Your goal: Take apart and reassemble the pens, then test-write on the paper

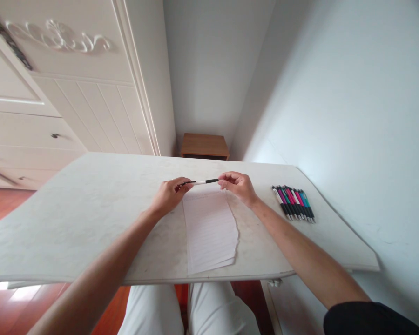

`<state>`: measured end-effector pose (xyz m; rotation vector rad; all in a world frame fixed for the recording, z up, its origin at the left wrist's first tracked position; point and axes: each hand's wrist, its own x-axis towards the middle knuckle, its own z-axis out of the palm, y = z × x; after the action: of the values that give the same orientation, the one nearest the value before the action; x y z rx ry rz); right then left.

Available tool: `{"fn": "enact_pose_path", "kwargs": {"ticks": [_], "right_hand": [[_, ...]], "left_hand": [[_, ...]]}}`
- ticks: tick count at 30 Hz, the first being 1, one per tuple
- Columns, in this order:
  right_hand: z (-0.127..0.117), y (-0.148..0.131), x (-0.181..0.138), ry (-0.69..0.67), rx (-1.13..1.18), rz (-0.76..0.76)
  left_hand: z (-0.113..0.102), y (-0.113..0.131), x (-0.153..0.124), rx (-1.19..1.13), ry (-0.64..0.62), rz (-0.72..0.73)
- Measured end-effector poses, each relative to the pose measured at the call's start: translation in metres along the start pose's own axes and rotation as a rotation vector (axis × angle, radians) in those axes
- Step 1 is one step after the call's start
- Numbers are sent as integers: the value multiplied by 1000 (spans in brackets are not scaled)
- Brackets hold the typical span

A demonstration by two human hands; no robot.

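Across the white table [118,197]: ragged-edged paper [211,232], a row of pens [293,204], my left hand [171,193] and right hand [240,187], one pen [205,182].
The paper lies just below my hands, loose, I judge, so a dragging wrist could skew it. To my right, the row of pens lies side by side; a careless elbow could scatter it. My grip is closed at both ends of the white-and-black pen, fingers pinching it near the paper's far edge. Should either pinch slacken, it could tip and drop.
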<state>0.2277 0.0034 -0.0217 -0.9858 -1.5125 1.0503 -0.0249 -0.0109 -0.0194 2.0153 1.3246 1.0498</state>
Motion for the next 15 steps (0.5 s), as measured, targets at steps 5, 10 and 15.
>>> {"fn": "enact_pose_path", "kwargs": {"ticks": [5, 10, 15], "right_hand": [[-1, -1, 1, 35, -21, 17], [0, 0, 0, 34, -42, 18], [-2, 1, 1, 47, -43, 21]], "left_hand": [[-1, 4, 2, -307, -19, -164], [-2, 10, 2, -590, -24, -253], [-3, 11, 2, -797, -28, -308]]}}
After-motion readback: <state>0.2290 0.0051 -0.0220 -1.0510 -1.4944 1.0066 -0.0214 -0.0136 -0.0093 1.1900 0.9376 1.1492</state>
